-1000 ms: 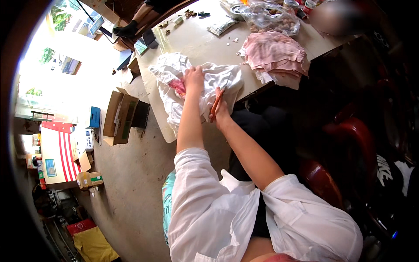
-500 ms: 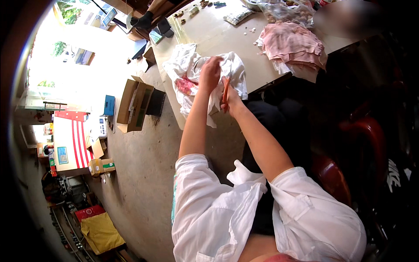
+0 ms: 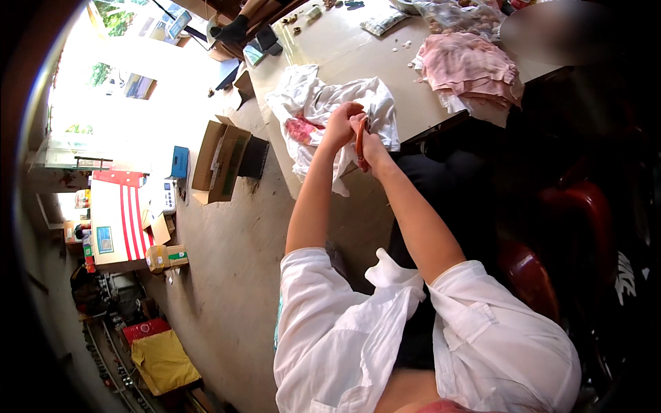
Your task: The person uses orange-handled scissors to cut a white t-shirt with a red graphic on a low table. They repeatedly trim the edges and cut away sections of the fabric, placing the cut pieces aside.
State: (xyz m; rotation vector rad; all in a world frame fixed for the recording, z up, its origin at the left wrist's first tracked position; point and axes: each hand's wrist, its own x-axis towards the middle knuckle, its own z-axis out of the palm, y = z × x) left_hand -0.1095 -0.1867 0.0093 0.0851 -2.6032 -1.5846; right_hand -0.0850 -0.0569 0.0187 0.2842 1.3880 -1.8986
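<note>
A white garment [image 3: 375, 110] with a pink-red patch [image 3: 300, 129] lies crumpled on the front corner of the pale table [image 3: 406, 96]. My left hand [image 3: 340, 125] is closed on the garment, its fingertips beside the scissor blades. My right hand [image 3: 372, 150] is closed round orange-handled scissors [image 3: 360, 143], which point away from me into the cloth. The two hands nearly touch, and part of the blades is hidden by fingers and fabric.
A pink cloth stack [image 3: 465, 65], small pale bits and plastic bags [image 3: 458, 15] lie on the table. An open cardboard box [image 3: 217, 162] stands left on the floor [image 3: 234, 289]. A red chair [image 3: 578, 227] is at right; a person's dark-shod foot [image 3: 227, 33] is up top.
My left hand has shifted rightward across the garment to beside the scissors, which stay in my right hand. The whole view has shifted, with table and room sitting further right in the picture.
</note>
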